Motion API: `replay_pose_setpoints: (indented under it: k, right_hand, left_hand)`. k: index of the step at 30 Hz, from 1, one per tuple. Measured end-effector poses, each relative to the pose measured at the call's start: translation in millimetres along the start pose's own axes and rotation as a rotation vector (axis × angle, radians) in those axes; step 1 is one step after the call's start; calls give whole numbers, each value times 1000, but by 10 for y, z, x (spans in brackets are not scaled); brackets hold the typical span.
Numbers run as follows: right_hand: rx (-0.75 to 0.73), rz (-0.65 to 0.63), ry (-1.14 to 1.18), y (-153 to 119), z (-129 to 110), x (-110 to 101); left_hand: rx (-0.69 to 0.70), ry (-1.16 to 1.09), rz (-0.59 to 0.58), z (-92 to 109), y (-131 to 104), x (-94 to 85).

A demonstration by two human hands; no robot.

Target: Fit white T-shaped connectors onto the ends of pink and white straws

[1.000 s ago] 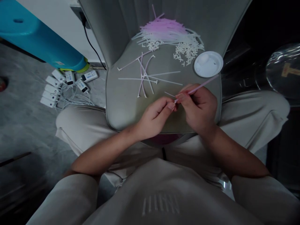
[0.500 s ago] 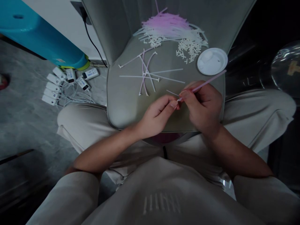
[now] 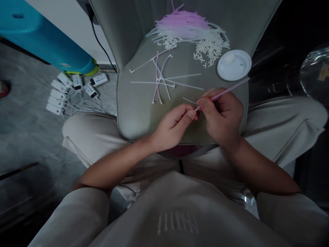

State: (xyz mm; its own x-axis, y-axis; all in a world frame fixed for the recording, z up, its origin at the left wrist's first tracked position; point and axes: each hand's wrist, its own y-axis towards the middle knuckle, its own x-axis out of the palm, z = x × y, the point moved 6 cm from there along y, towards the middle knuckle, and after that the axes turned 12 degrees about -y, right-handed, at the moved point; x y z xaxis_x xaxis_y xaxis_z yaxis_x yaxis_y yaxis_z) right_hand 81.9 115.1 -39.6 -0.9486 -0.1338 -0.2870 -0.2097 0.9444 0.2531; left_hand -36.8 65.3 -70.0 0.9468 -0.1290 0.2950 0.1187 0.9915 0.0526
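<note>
My right hand (image 3: 223, 115) is closed in a pinch around a thin pink plastic tube (image 3: 231, 88), which slants up and right past the knuckles. At the tube's lower end, the thumb and finger of my left hand (image 3: 174, 127) pinch a small white connector, mostly hidden by the fingertips. A thin pale tube (image 3: 189, 100) sticks out to the upper left behind the fingers; where it ends is hidden. Left of the hands, a joined cluster of pink and white tubes (image 3: 159, 80) with small white end pieces lies on the grey chair seat (image 3: 136, 116).
Pink tubes (image 3: 182, 20) and white tubes (image 3: 177, 34) are heaped at the seat's back, with small white connectors (image 3: 208, 51) before them. A white dish (image 3: 234, 65) stands at the right edge. White devices with cables (image 3: 77, 92) lie on the floor left.
Both hands hold almost the same pose, their fingertips close together at the pink tube's end. The view has shifted very slightly.
</note>
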Motion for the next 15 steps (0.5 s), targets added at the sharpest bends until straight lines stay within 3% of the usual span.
replay_pose_setpoints:
  k: [9,15]
  right_hand:
    - [-89,76,-1,-64,-29,9]
    - [11,56,-54,-88,27,29]
  left_hand:
    - [21,28,5,24,-18,23]
    - [23,4,15,22,-7,17]
